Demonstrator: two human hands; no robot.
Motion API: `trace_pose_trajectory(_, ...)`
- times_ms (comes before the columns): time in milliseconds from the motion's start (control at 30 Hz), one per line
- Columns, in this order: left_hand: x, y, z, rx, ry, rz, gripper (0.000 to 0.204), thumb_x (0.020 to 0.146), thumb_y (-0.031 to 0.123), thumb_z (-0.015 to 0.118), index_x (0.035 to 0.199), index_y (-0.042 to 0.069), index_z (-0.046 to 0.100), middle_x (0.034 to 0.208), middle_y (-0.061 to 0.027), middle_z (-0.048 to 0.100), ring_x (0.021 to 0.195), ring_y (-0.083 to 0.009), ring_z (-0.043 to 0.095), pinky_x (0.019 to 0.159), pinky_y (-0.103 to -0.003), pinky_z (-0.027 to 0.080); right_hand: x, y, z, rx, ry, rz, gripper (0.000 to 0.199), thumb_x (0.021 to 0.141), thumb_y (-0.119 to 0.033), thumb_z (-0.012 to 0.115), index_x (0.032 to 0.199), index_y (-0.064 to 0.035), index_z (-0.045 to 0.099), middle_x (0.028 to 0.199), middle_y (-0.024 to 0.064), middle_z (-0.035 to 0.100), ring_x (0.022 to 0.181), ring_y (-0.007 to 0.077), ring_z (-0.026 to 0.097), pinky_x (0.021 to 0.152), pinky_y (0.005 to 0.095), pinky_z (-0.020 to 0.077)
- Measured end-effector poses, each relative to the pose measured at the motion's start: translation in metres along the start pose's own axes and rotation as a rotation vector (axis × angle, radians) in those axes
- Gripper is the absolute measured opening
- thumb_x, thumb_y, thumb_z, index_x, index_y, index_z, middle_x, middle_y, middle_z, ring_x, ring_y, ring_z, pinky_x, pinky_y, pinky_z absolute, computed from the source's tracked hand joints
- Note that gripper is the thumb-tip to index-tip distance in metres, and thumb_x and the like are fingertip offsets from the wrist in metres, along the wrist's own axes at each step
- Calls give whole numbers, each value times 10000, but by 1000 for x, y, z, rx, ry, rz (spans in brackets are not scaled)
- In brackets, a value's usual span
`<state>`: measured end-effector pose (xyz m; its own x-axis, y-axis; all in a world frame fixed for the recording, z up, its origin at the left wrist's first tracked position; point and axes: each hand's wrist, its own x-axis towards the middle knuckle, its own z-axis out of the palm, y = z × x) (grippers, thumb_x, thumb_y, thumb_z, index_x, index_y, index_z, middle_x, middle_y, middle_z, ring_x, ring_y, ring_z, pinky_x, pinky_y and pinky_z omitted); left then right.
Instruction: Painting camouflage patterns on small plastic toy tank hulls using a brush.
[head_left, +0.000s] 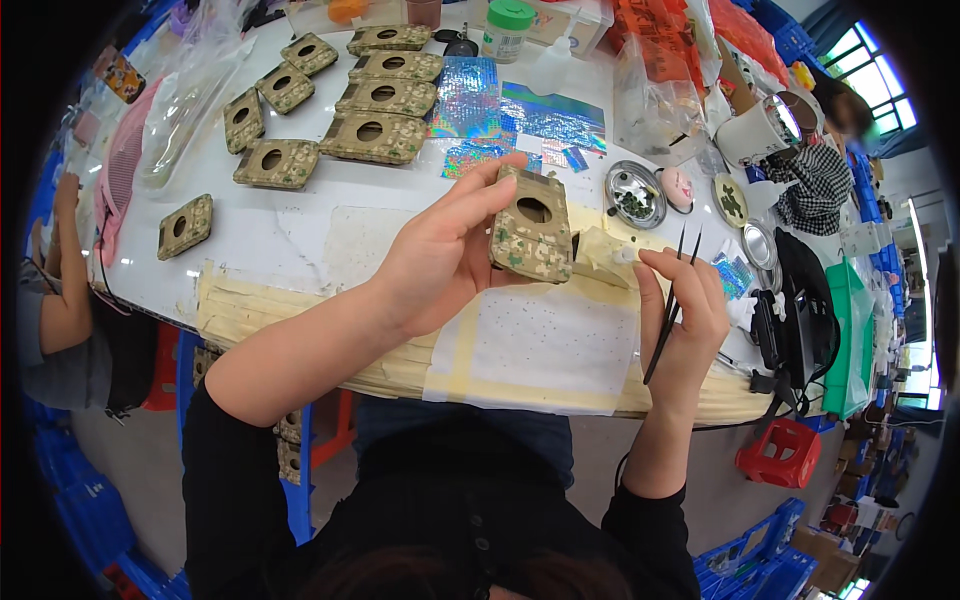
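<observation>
My left hand [435, 245] is wrapped round a camouflage-patterned boxy shell [535, 248] with a round hole in its top. It is tilted up above the table. In my right hand [692, 310] a pair of black tweezers [656, 358] lies between the fingers, its tips pointing away from me. Thumb and index finger of that hand also pinch a small white piece [627, 255], whose kind I cannot make out. It is close to the shell's right side, apart from it. Beneath both hands lies a white sheet [545, 350] dotted with tiny dark specks, edged with yellowish tape.
More camouflage shells [372, 136] stand in rows at the far left. Shiny holographic sheets [555, 115] lie beyond my hands. On the right are a round metal dish [635, 195] with dark green bits, a white mug [750, 135] and a black bag [805, 290]. Another person's arm [68, 270] shows far left.
</observation>
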<state>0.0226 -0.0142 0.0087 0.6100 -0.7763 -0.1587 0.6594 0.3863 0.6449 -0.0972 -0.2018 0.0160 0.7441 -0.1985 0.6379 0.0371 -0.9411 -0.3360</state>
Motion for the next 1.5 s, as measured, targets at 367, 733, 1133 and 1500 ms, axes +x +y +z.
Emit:
trace_pose_trajectory(367, -4, -1, 4, 55, -26, -52, 458, 978, 331, 371, 1378, 119, 301, 1259, -114, 490, 1088, -288, 576, 838, -378, 518, 9, -26, -14, 310, 250, -114, 113, 778, 24, 633, 888, 19, 609, 808, 127, 620, 785, 255, 595, 738, 342, 485)
trace_pose_trajectory(733, -6, -2, 8, 25, -28, -66, 440, 981, 324, 363, 1363, 112, 321, 1226, -89, 507, 1080, -192, 567, 843, -369, 530, 14, -39, 15, 702, 64, -5, 52, 889, -37, 567, 923, -5, 547, 798, 77, 662, 676, 112, 509, 634, 222, 408)
trace_pose_trajectory(1133, -7, -2, 8, 49, -26, -63, 432, 983, 324, 358, 1366, 124, 330, 1223, -77, 509, 1083, -180, 557, 831, -371, 529, 15, -39, 15, 648, 50, -18, 59, 883, -56, 589, 894, -5, 561, 778, 67, 668, 679, 112, 535, 637, 221, 418)
trace_pose_trajectory(1500, -6, -1, 9, 47, 8, -67, 435, 981, 330, 365, 1364, 127, 335, 1225, -75, 508, 1081, -184, 559, 833, -377, 528, 15, -38, 15, 651, 28, -12, 50, 888, -47, 576, 900, -5, 554, 779, 73, 664, 677, 110, 534, 633, 221, 422)
